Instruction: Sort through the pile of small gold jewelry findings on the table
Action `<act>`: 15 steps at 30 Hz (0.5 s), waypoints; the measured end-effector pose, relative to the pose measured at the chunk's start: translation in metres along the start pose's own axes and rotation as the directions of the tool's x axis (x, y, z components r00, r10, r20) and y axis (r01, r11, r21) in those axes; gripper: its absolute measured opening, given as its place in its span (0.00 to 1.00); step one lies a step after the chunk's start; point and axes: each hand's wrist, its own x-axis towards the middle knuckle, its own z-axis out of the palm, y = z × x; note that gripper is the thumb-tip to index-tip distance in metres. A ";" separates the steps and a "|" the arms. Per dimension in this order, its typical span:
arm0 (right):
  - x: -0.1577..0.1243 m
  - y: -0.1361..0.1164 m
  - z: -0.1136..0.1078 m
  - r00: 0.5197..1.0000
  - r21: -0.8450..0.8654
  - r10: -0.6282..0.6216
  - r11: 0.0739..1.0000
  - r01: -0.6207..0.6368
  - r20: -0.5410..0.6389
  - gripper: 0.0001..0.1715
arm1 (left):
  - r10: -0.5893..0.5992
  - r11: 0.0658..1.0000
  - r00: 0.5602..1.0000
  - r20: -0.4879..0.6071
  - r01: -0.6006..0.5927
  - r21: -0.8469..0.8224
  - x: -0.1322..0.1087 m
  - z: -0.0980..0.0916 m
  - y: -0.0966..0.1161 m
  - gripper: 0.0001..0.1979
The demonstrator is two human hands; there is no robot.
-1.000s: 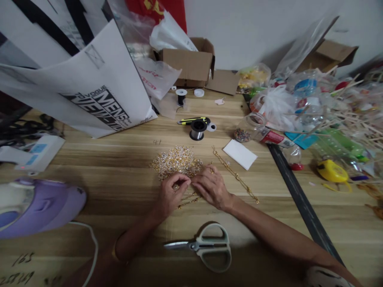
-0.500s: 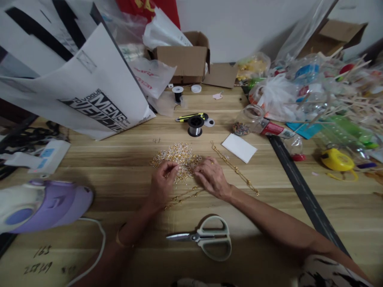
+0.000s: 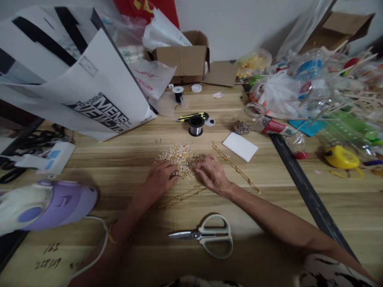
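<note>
A loose pile of small gold and clear beads [image 3: 181,153] lies on the wooden table in front of me. At its lower left edge my left hand [image 3: 159,177] rests with the fingers curled down among the beads. My right hand [image 3: 213,175] is at the pile's right edge, fingers bent and closed toward the thumb. Anything in either pinch is too small or hidden to name. Below the hands lies a gold beaded chain [image 3: 182,198], partly covered near the right hand. Another gold chain [image 3: 237,169] stretches diagonally to the right.
Scissors [image 3: 196,235] lie nearer me. Beyond the pile are a wire spool [image 3: 196,130], a utility knife [image 3: 185,118], a folded white paper [image 3: 240,146] and a bead jar [image 3: 249,117]. A purple iron [image 3: 68,205] and large paper bag [image 3: 98,83] stand left; clutter fills the right.
My left hand has gone from a raised pinch to lying lower, palm down, against the beads. The right hand has barely moved. The whole view has shifted slightly.
</note>
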 end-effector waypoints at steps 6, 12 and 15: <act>0.000 -0.001 -0.002 1.000 0.009 0.003 1.000 -0.003 0.004 0.05 | 0.002 1.000 0.997 -0.081 -0.003 -0.017 0.003 0.010 -0.003 0.09; -0.001 -0.001 -0.002 1.000 0.005 0.007 1.000 -0.007 0.005 0.05 | -0.043 0.991 0.982 -0.185 0.018 -0.135 0.006 0.018 -0.012 0.07; -0.002 -0.001 -0.002 1.000 0.007 0.008 1.000 -0.008 0.014 0.05 | -0.067 0.981 0.982 -0.174 0.033 -0.191 0.005 0.016 -0.014 0.06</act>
